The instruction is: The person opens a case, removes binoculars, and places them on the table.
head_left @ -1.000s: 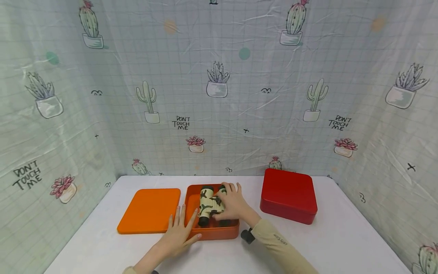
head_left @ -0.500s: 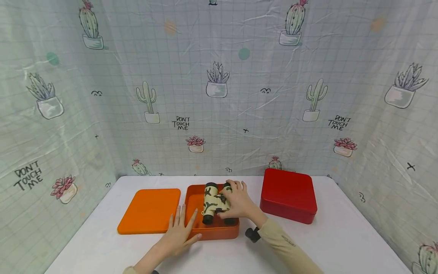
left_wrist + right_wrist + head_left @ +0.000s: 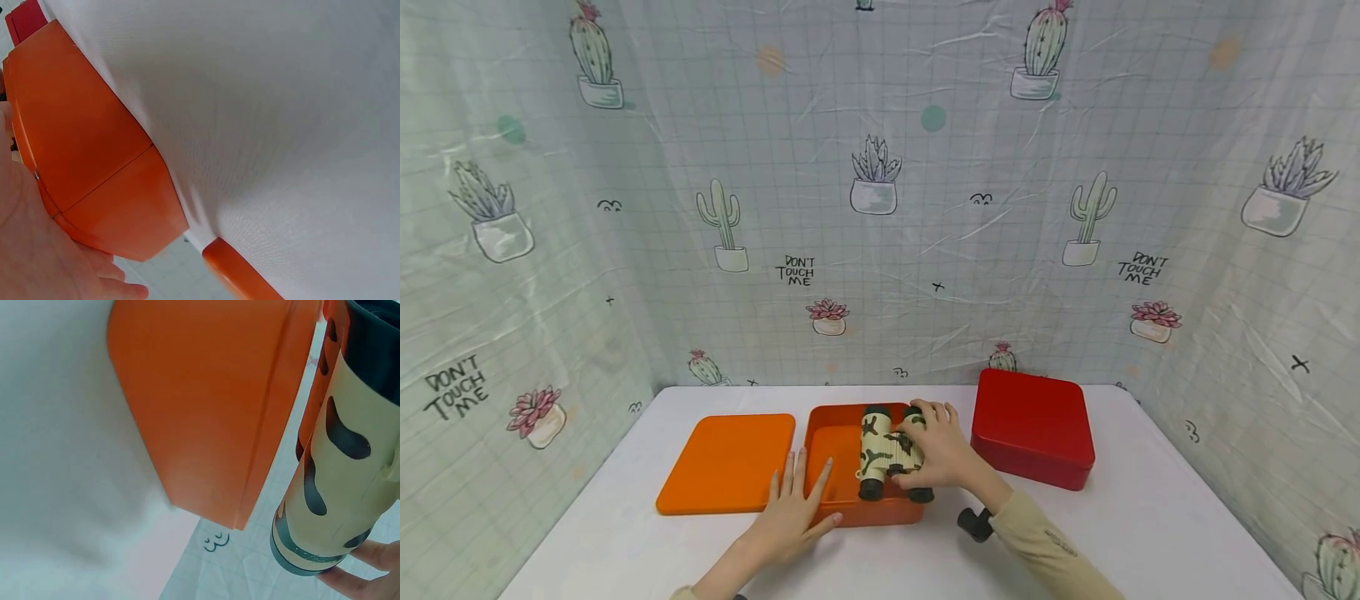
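Observation:
Camouflage-patterned binoculars (image 3: 876,450), cream with black ends, are held in my right hand (image 3: 942,450), thumb on the near side and fingers over the far end of the right barrel. They overlap the right part of the open orange box (image 3: 880,514) in the head view. In the right wrist view one barrel of the binoculars (image 3: 356,456) shows beside and above the box's wall (image 3: 206,400), fingertips at its far end. My left hand (image 3: 786,517) rests with straight, spread fingers on the box's front left corner; in the left wrist view the palm (image 3: 37,244) lies along the rim.
A flat orange lid (image 3: 726,462) lies on the white table (image 3: 880,567) left of the box. To the right at the back stands a red box (image 3: 1033,425). Printed cloth (image 3: 880,308) hangs behind and at both sides.
My right hand has carried the binoculars rightward, from the box's middle to over its right side, and they now reach past its right edge. The left hand has stayed in place.

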`<state>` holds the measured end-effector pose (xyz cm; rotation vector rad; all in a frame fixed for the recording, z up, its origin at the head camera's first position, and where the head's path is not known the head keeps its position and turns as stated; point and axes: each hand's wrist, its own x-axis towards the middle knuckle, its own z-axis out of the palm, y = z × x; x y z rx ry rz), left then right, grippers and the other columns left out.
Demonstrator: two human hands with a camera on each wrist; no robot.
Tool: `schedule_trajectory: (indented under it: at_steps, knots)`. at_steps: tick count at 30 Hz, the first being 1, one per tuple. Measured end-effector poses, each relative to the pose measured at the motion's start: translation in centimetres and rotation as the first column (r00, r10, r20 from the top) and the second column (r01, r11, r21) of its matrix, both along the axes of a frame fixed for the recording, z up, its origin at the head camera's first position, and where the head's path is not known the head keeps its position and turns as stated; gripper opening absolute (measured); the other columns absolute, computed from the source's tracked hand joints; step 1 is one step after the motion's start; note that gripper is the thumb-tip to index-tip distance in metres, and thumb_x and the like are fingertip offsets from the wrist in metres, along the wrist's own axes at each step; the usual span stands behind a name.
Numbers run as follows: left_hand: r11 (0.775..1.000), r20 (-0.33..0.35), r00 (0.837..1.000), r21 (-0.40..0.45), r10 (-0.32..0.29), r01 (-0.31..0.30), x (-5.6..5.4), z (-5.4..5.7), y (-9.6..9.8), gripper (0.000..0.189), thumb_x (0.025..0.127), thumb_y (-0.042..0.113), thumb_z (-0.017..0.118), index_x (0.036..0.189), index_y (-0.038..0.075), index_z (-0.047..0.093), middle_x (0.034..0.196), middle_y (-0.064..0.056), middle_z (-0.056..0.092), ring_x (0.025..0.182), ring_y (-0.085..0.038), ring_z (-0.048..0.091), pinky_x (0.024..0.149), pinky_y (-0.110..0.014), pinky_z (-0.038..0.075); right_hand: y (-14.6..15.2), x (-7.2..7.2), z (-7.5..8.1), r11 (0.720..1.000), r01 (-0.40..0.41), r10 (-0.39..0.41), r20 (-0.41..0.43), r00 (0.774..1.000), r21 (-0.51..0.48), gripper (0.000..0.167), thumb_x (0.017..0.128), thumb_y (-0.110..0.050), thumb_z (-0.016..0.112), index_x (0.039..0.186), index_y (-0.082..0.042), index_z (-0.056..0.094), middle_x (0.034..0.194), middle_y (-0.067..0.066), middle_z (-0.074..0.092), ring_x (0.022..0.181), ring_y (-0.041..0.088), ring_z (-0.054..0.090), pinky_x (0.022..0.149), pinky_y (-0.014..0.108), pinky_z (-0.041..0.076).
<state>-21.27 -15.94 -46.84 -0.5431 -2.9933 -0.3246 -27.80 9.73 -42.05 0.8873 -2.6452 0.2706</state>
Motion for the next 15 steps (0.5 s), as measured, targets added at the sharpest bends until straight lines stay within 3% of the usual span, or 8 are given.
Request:
schedule_trajectory:
  at_steps: [15]
  knots:
    - [1.000, -0.006, 1.000, -0.003, -0.004, 0.004, 0.1, 0.1, 0.1, 0.076, 0.085, 0.057, 0.043, 0.143, 0.014, 0.019, 0.146, -0.030, 0.005, 0.133, -0.049, 0.000, 0.100, -0.067, 0.013, 2.0, 2.3, 0.6, 0.999, -0.027, 0.029, -0.105, 0.994, 0.024, 0.060, 0.061, -0.061, 0.063, 0.107, -0.023, 0.055, 0.129, 0.017, 0.040, 0.114, 0.035, 0.038, 0.094, 0.060, 0.028]
